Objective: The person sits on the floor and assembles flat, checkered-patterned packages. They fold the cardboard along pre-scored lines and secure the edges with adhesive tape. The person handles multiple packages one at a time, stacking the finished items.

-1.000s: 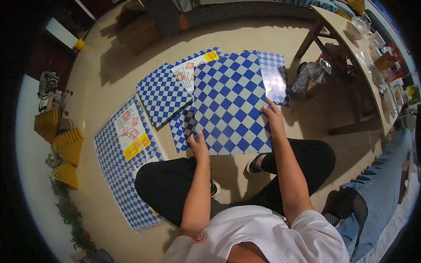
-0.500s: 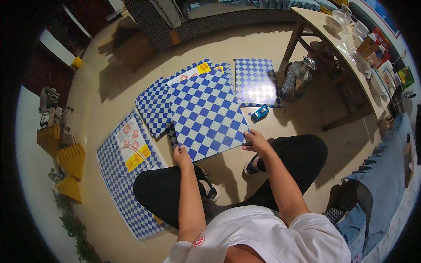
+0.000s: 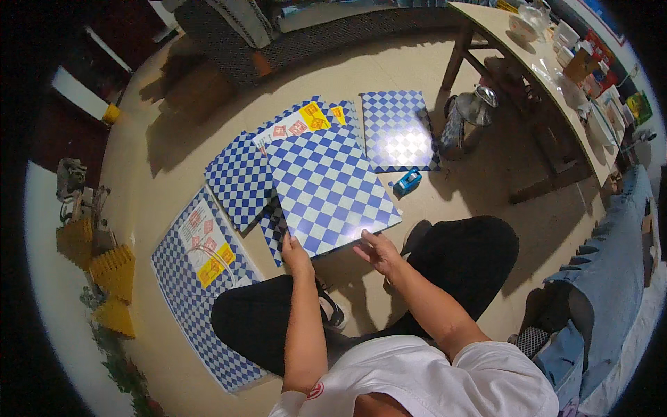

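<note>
A square blue-and-white checkered board slants in front of my knees, over other checkered pieces. My left hand grips its near left corner, thumb on top. At the near edge, right of the middle, my right hand has its fingers apart, the fingertips close to or touching the edge. Beneath and left of the board lie more checkered boards, one with a white and yellow label. A separate checkered board lies beyond to the right, catching glare. Near its corner sits a blue tape dispenser.
A large checkered sheet with a label and a loop of cord lies by my left knee. A metal kettle stands beside a cluttered wooden table at the right. Yellow folded pieces line the left wall. A sofa stands behind.
My right hand has left the board's right corner and moved leftward along the near edge, its fingers opening. My left hand keeps its grip. The view has shifted slightly.
</note>
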Demonstrator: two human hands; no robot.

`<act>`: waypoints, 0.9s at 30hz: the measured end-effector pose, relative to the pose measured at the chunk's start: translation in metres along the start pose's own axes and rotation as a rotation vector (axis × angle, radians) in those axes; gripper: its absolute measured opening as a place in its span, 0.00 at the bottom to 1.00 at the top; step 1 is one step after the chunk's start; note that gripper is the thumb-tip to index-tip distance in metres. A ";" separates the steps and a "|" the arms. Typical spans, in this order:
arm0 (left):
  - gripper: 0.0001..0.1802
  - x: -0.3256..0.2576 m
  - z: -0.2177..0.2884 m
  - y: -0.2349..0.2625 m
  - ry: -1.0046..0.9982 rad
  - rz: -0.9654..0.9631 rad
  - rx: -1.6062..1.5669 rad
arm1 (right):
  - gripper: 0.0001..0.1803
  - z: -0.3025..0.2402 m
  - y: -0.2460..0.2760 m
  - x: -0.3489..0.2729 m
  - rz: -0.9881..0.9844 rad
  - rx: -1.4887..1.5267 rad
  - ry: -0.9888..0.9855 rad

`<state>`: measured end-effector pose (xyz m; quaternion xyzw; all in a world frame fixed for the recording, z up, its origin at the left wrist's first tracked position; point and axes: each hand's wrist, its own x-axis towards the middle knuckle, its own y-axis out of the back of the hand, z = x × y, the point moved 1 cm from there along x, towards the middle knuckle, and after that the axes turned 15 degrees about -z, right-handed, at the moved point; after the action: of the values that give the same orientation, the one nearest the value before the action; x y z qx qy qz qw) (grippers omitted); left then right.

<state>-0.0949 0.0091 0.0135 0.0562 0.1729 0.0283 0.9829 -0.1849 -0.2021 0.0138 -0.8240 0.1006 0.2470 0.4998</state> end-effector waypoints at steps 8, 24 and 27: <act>0.34 -0.015 0.035 -0.026 0.044 -0.297 -0.333 | 0.21 -0.086 -0.031 0.003 0.257 -0.328 0.338; 0.18 -0.046 0.068 -0.037 0.086 -0.413 -0.315 | 0.17 -0.306 -0.035 -0.150 0.393 -0.498 0.436; 0.17 -0.050 0.075 -0.035 0.092 -0.400 -0.304 | 0.15 -0.315 -0.017 -0.157 0.434 -0.512 0.431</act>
<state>-0.1146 -0.0373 0.0957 -0.1291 0.2190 -0.1387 0.9571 -0.2162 -0.4822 0.2258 -0.9145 0.3101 0.1856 0.1816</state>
